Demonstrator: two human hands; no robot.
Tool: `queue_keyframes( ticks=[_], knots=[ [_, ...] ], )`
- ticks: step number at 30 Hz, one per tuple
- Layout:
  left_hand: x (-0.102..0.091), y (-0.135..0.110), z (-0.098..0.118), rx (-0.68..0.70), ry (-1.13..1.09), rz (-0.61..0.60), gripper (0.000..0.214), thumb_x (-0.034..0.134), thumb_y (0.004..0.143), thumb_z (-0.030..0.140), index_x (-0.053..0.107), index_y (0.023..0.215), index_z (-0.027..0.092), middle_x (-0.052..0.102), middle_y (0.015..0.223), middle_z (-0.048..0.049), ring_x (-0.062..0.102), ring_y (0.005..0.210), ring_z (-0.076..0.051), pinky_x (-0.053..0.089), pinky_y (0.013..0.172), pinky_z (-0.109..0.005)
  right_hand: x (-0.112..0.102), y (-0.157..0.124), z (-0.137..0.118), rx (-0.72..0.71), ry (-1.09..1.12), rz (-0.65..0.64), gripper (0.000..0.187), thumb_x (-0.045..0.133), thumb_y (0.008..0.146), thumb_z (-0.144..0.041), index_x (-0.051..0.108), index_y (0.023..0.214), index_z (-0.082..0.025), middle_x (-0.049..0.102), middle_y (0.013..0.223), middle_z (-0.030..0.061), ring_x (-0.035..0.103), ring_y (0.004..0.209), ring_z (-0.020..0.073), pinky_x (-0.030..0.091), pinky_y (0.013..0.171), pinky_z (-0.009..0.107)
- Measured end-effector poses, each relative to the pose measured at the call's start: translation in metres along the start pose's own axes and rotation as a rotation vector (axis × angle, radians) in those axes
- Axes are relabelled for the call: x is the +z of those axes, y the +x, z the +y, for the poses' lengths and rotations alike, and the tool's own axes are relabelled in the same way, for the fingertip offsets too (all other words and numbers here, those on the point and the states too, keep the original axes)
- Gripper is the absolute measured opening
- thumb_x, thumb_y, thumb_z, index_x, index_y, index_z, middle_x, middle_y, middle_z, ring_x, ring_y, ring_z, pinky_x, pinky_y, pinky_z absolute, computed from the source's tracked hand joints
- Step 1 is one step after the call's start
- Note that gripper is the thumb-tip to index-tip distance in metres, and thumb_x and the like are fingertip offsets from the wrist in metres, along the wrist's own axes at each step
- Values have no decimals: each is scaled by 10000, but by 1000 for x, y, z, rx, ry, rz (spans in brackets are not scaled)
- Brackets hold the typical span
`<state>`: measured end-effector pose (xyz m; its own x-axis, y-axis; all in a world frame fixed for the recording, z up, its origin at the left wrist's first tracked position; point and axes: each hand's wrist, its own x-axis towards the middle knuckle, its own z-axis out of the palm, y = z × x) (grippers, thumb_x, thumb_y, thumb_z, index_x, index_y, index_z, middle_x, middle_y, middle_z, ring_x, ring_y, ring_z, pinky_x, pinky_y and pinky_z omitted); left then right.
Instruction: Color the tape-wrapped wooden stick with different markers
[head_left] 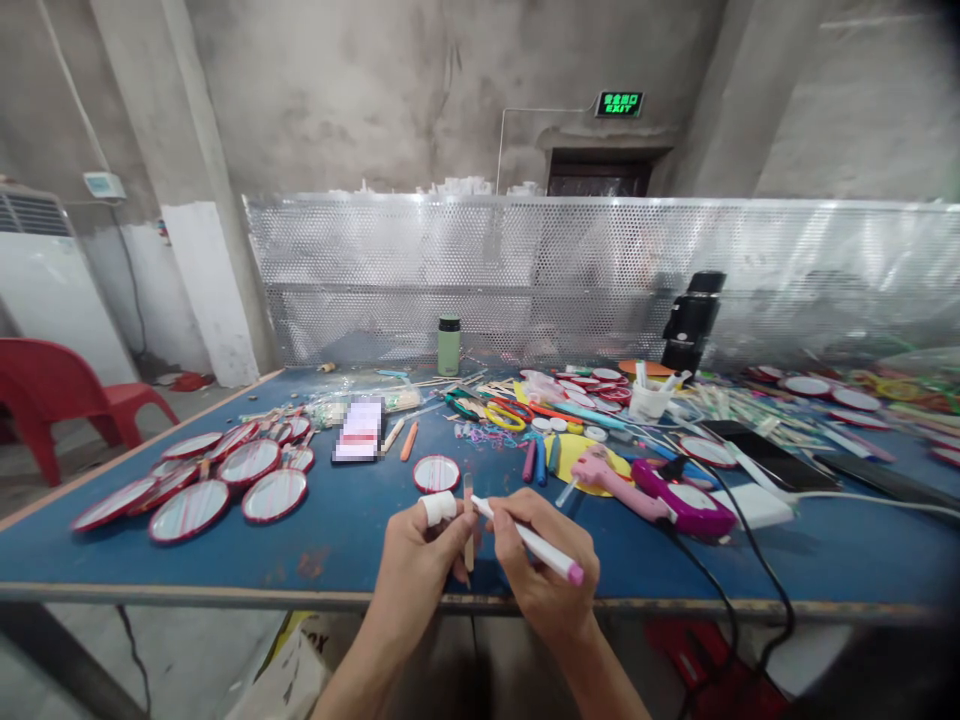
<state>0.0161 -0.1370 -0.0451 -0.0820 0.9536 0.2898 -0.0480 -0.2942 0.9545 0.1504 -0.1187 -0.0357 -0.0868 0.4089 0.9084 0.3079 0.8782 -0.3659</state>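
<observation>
My left hand (420, 555) is closed around a thin wooden stick (469, 520) held upright, with a white marker cap (438, 507) pinched at its fingertips. My right hand (544, 565) grips a white marker (529, 540) with a pink end, its tip pointing at the stick. Both hands hover over the front edge of the blue table (352, 530). A round red-rimmed disc (436, 473) lies just beyond them.
Several red-rimmed discs (217, 475) lie at the left. A pink glue gun (652, 490) with black cable, scissors (495, 410), coloured markers, a white cup (649, 398), a green bottle (448, 346) and a phone (757, 445) crowd the middle and right. A red chair (52, 395) stands left.
</observation>
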Motion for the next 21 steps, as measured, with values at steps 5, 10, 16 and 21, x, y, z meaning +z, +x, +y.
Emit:
queue_keyframes(
  ticks=[5,10,16,21],
  knots=[
    [0,0,0,-3,-5,8,236,647,826,351,674,748,131,550,526,17,459,452,-88,372,467,-192,0,-1,0,-12,-10,1,125,555,841,-84,646,847,-169,629,664,8,582,572,115,461,548,240],
    [1,-2,1,-3,17,2,236,639,834,330,650,707,131,541,511,18,461,453,-90,370,471,-196,1,-2,2,-25,23,-23,136,560,832,-70,642,865,-173,634,684,10,582,593,118,464,560,244],
    [1,-1,0,3,4,-3,249,633,837,343,646,709,129,544,521,14,458,457,-88,367,471,-196,1,-2,2,-19,-2,-3,126,555,837,-78,642,852,-167,627,670,6,580,582,109,464,561,235],
    [1,-1,0,-11,-9,-6,238,640,828,349,654,749,125,556,535,13,465,453,-91,373,462,-197,0,-2,2,-19,-19,54,119,564,833,-70,643,831,-158,617,653,5,570,565,104,452,541,228]
  ],
)
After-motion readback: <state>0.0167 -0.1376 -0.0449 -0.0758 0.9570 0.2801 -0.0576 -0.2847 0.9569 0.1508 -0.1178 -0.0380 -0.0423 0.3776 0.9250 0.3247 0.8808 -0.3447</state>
